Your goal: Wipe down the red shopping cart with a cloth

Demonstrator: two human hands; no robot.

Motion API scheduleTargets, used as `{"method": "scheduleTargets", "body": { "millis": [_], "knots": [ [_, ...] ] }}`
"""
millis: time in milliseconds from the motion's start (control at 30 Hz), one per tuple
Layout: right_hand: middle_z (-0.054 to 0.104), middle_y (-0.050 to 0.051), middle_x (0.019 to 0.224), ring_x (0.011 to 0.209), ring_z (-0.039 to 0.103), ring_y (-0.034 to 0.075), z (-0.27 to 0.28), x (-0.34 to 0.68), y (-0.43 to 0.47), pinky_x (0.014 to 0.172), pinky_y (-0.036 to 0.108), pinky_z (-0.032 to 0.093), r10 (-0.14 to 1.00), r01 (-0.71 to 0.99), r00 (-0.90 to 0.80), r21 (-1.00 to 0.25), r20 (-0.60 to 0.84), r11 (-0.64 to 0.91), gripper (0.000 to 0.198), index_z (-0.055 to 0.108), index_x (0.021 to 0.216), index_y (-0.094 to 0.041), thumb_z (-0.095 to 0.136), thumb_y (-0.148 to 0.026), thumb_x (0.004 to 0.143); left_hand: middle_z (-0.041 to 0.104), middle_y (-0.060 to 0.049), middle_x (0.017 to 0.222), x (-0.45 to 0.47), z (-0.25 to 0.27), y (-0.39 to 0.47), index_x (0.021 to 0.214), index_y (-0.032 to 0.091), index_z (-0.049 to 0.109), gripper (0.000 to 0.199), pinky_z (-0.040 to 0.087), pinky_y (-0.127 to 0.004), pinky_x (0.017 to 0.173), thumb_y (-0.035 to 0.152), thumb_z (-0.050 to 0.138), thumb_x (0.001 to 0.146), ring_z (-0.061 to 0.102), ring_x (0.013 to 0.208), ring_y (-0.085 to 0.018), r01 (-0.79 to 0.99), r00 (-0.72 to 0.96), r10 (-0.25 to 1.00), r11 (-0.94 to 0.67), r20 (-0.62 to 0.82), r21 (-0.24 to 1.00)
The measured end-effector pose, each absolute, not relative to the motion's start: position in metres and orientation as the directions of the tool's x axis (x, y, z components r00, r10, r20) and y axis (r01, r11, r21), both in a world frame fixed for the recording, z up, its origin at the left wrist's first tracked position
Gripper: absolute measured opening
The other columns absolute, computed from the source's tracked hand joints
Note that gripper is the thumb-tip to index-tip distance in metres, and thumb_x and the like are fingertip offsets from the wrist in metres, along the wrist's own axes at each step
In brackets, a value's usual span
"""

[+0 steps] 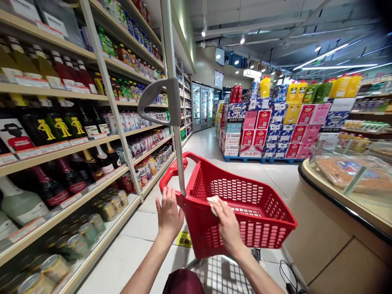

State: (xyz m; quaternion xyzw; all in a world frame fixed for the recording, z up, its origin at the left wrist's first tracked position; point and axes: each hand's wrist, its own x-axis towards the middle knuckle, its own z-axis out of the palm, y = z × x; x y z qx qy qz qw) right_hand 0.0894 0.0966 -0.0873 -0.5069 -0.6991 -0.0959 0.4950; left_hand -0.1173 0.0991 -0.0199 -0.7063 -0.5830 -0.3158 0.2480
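Observation:
A red plastic shopping basket cart (pixel 196 216) with slotted walls stands in front of me. From its near left corner rises a metal pole with a grey loop handle (pixel 176 102). My left hand (pixel 170 212) rests at that corner, fingers stretched out against the red grip (pixel 168 175), thumb apart. My right hand (pixel 229 228) pinches a small crumpled whitish cloth (pixel 214 200) and presses it on the basket's near rim. Part of the cloth is hidden under the fingers. The basket's inside shows only red slotted plastic.
Shelves of bottles and cans (pixel 116 134) run along the left. Stacked drink cartons (pixel 275 130) stand on blue pallets ahead. A glass-topped counter (pixel 337 220) with packaged food is close on the right, with black cables (pixel 289 273) on the floor by it. Glass-door fridges (pixel 202 104) stand farther back.

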Motion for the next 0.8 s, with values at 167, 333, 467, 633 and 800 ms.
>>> {"method": "scheduleTargets", "body": {
  "millis": [167, 333, 467, 633, 800],
  "knots": [
    [0.049, 0.008, 0.126, 0.12, 0.04, 0.02, -0.049, 0.013, 0.104, 0.096, 0.042, 0.039, 0.524, 0.731, -0.088, -0.302, 0.847, 0.612, 0.042, 0.051, 0.119, -0.023, 0.038, -0.009, 0.082, 0.041, -0.015, 0.132, -0.114, -0.021, 0.096, 0.127, 0.009, 0.033, 0.059, 0.013, -0.051, 0.104, 0.009, 0.041, 0.069, 0.029, 0.127, -0.025, 0.973, 0.183, 0.701, -0.231, 0.689, -0.022],
    [0.049, 0.009, 0.126, 0.119, 0.041, 0.02, -0.055, 0.03, 0.1, 0.094, 0.043, 0.041, 0.492, 0.739, -0.126, -0.25, 0.861, 0.626, 0.041, 0.051, 0.119, -0.025, 0.036, -0.009, 0.084, 0.044, -0.012, 0.131, -0.121, -0.015, 0.095, 0.125, 0.013, 0.037, 0.055, 0.008, -0.05, 0.106, 0.008, 0.039, 0.07, 0.032, 0.125, -0.023, 0.965, 0.204, 0.715, -0.263, 0.669, -0.013],
    [0.044, 0.006, 0.131, 0.124, 0.035, 0.019, 0.005, 0.041, 0.114, 0.099, 0.042, 0.037, 0.371, 0.714, -0.126, -0.175, 0.92, 0.678, 0.045, 0.043, 0.126, -0.027, 0.035, -0.009, 0.085, 0.038, -0.012, 0.135, -0.13, 0.005, 0.112, 0.127, 0.013, 0.035, 0.058, 0.007, -0.053, 0.106, 0.011, 0.041, 0.069, 0.026, 0.128, -0.024, 0.977, 0.132, 0.758, -0.209, 0.639, 0.047],
    [0.034, 0.0, 0.137, 0.131, 0.018, 0.021, 0.13, 0.021, 0.152, 0.104, 0.049, 0.025, 0.132, 0.683, -0.181, 0.028, 0.975, 0.73, 0.041, 0.042, 0.126, -0.025, 0.031, -0.012, 0.088, 0.033, -0.014, 0.138, -0.135, 0.019, 0.132, 0.125, 0.007, 0.038, 0.067, 0.016, -0.049, 0.106, 0.012, 0.046, 0.059, 0.018, 0.131, -0.027, 0.982, 0.127, 0.882, -0.178, 0.453, 0.071],
    [0.036, 0.003, 0.137, 0.131, 0.017, 0.02, 0.081, 0.034, 0.144, 0.106, 0.042, 0.026, 0.21, 0.633, -0.514, 0.203, 0.832, 0.747, 0.044, 0.041, 0.127, -0.02, 0.032, -0.009, 0.086, 0.028, -0.012, 0.14, -0.137, 0.01, 0.127, 0.127, 0.009, 0.034, 0.071, 0.02, -0.047, 0.106, 0.007, 0.046, 0.057, 0.012, 0.132, -0.026, 0.966, 0.181, 0.876, -0.243, 0.446, 0.085]
  ]
}}
